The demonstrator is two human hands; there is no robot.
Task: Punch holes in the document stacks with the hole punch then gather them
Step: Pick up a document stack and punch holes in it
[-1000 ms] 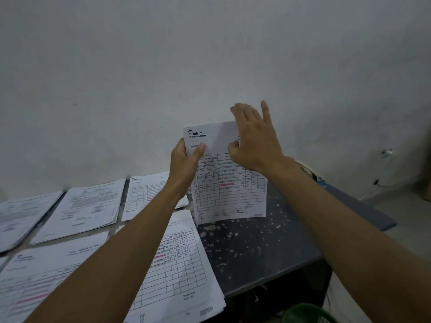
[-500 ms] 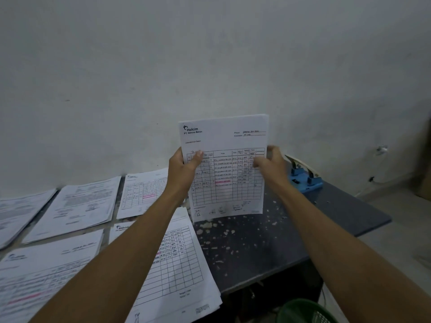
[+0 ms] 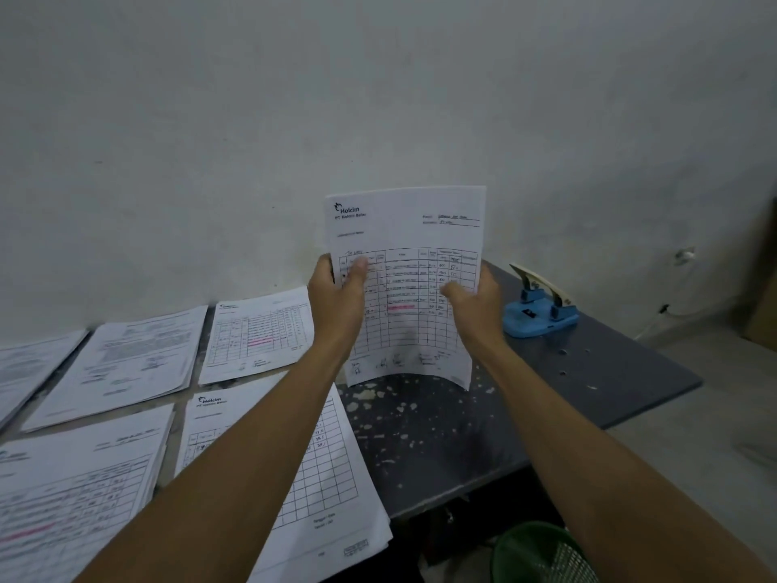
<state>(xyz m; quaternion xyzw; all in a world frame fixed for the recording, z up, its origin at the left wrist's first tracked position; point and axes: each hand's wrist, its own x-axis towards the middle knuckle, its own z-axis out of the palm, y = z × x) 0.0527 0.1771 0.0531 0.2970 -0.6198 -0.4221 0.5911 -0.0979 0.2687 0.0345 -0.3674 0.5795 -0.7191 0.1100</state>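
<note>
Fingers [image 3: 357, 267] of both hands pinch the upright document stack [image 3: 405, 284] at centre frame; bowed sheets risk misaligned edges at the hole punch [image 3: 540, 309].

Bare desktop [image 3: 441, 435] lies open between paper stacks [image 3: 269, 469] and hole punch [image 3: 538, 313].

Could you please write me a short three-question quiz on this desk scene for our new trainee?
1. True or false: the held stack stands upright, gripped by both the left hand and the right hand.
2. Where is the blue hole punch? A) right of the held stack, on the dark desk; B) under the flat stacks on the left; C) in the right hand.
3. What colour is the basket below the desk edge?

Key: 1 true; 2 A; 3 green.
</note>
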